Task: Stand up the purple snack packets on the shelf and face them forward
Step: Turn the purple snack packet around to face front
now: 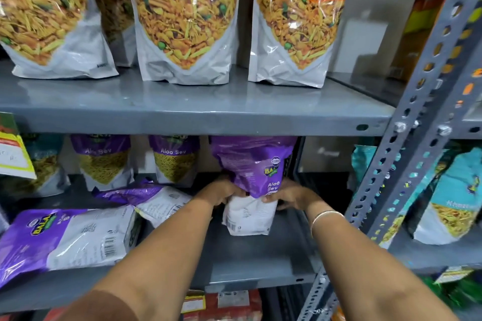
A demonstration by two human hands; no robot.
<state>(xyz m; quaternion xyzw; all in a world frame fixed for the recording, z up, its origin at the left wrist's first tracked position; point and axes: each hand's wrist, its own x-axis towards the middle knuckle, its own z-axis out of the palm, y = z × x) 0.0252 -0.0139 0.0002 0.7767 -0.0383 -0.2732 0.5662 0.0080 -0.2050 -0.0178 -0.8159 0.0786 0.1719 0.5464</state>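
Purple-and-white glossy "Aloo Sev" snack packet (pixel 251 185) upright near the right end of the lower grey metal shelf (pixel 260 255), back panel with fine print toward the camera, so not yet faced forward. Left hand (pixel 221 191) wraps its left edge, right hand (pixel 289 194) wraps its right edge, fingers curled closed around the packet at the seam between purple and white; base appears to rest on the shelf, top crumpled under the upper grey shelf (pixel 195 101). Thin metal bangle (pixel 324 217) on the right wrist. Behind and left, 2 purple packets (pixel 173 157) already stand front-out. Left of the hands, 1 purple packet lying flat (pixel 65 237), barcode up, at the shelf front, and a second flat purple packet (pixel 146 199) behind it, partly overlapped. Orange "Tikha Mitha Mix" pouches (pixel 184 21) stand on the upper shelf; teal packets (pixel 451 200) sit in the neighbouring bay past the perforated grey upright (pixel 407 138). Risks, judged: turning the packet in this tight gap could snag its top on the shelf above and fold it; a soft, unevenly settled base may let it slump once released; the left forearm could sweep the flat packets off the front lip.
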